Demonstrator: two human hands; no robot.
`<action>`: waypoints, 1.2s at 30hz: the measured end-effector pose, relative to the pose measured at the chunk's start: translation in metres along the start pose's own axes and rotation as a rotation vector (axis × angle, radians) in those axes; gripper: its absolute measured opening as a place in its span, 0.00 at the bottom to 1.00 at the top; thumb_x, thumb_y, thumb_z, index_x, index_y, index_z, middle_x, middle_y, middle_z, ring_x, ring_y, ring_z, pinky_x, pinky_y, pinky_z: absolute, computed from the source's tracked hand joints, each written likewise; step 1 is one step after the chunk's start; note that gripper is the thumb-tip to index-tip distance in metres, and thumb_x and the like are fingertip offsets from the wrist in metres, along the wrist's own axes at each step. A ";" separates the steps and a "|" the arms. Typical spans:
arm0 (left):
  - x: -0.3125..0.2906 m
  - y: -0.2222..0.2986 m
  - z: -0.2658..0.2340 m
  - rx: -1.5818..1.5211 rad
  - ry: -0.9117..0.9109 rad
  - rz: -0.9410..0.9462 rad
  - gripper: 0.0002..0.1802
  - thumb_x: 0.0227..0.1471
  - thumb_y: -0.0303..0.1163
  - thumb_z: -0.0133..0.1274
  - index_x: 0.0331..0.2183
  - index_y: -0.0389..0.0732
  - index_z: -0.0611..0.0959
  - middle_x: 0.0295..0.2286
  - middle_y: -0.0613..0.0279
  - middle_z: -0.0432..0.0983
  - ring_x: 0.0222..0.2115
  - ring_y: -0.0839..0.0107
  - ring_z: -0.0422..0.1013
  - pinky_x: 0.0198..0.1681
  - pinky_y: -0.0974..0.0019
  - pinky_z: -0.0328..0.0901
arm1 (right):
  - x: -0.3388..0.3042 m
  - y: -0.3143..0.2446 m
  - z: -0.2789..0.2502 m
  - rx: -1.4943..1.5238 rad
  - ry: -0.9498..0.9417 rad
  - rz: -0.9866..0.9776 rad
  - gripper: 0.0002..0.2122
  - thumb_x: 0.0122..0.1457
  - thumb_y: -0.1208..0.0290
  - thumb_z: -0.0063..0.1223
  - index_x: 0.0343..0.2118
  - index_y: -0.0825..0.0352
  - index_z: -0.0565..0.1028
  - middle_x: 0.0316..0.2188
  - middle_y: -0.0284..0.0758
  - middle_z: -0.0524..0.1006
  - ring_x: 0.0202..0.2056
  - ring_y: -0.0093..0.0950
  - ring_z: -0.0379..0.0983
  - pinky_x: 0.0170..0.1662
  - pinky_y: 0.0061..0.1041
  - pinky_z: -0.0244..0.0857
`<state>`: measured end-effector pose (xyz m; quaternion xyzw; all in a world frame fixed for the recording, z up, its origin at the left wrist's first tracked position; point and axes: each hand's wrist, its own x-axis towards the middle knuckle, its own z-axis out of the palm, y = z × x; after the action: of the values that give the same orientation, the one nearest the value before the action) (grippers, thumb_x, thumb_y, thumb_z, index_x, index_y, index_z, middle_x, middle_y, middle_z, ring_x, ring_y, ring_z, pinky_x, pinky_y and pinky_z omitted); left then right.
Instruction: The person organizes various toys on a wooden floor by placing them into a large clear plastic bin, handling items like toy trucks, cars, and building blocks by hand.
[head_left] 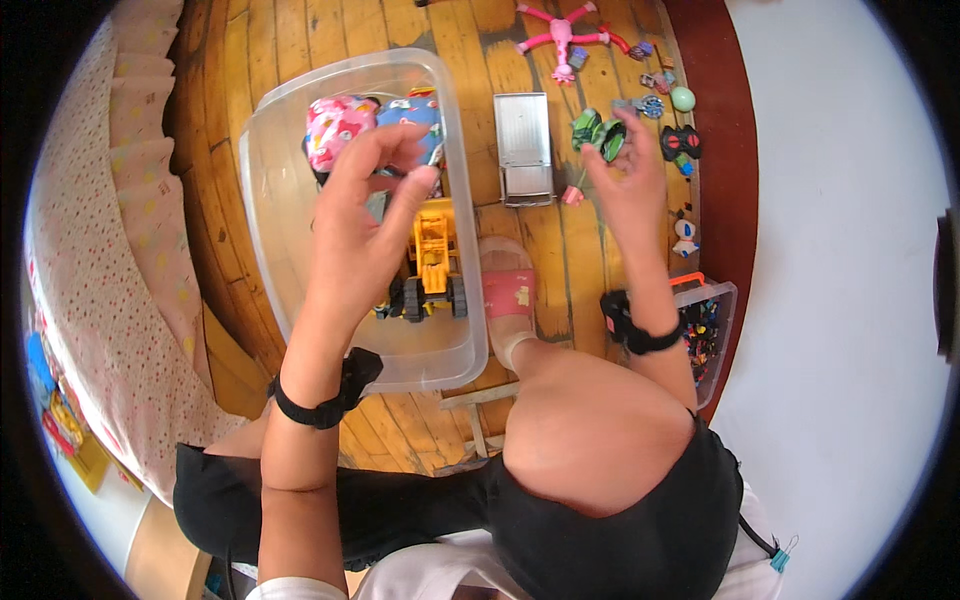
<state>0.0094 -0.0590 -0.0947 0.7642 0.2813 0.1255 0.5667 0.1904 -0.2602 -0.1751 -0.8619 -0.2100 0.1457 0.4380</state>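
Observation:
My left hand (365,210) is over a clear plastic box (462,300), thumb and fingers apart, with no object plainly in its grip. Below it in the box lie a pink patterned soft bundle (338,128), a blue patterned one (408,115) and a yellow toy loader (432,255) with black wheels. A small pale thing near the thumb tip is too small to make out. My right hand (635,190) has its thumb and fingers around a green toy (600,135) with dark round parts, right of the box.
A silver toy pickup (523,150) stands between box and right hand. A pink long-limbed figure (562,40), a pale green ball (682,98), a dark game controller (681,143) and a small white figure (685,237) lie beyond. A bin of small pieces (728,320) is at right.

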 end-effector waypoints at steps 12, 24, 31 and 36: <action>0.004 0.019 -0.046 -0.229 -0.582 -0.326 0.14 0.68 0.37 0.45 0.36 0.40 0.80 0.22 0.75 0.70 0.21 0.85 0.65 0.26 0.78 0.61 | -0.007 -0.125 -0.021 1.130 -0.767 -0.019 0.21 0.61 0.66 0.57 0.55 0.71 0.69 0.46 0.37 0.76 0.39 0.20 0.75 0.33 0.20 0.72; -0.016 0.022 -0.105 -0.526 0.032 -0.320 0.17 0.69 0.41 0.42 0.31 0.42 0.78 0.16 0.78 0.55 0.18 0.85 0.51 0.28 0.75 0.57 | -0.010 -0.115 0.014 1.034 -1.085 -0.129 0.24 0.53 0.85 0.58 0.55 0.72 0.70 0.49 0.37 0.74 0.43 0.24 0.74 0.44 0.23 0.74; -0.007 0.025 -0.094 -0.575 0.123 -0.094 0.16 0.70 0.40 0.39 0.33 0.41 0.75 0.15 0.78 0.52 0.17 0.83 0.49 0.27 0.74 0.53 | -0.015 -0.116 0.016 0.998 -1.028 -0.113 0.25 0.55 0.81 0.57 0.57 0.71 0.67 0.49 0.38 0.72 0.51 0.25 0.70 0.52 0.24 0.70; -0.016 -0.007 -0.050 -0.246 -0.125 -0.283 0.13 0.64 0.34 0.45 0.30 0.41 0.80 0.21 0.70 0.71 0.23 0.78 0.65 0.27 0.71 0.60 | -0.014 -0.134 0.012 1.275 -0.741 -0.070 0.30 0.57 0.68 0.60 0.59 0.73 0.62 0.50 0.46 0.72 0.43 0.37 0.77 0.32 0.30 0.76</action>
<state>-0.0309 -0.0265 -0.0828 0.6483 0.3328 0.0304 0.6841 0.1411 -0.1878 -0.0719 -0.3270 -0.2459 0.5071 0.7586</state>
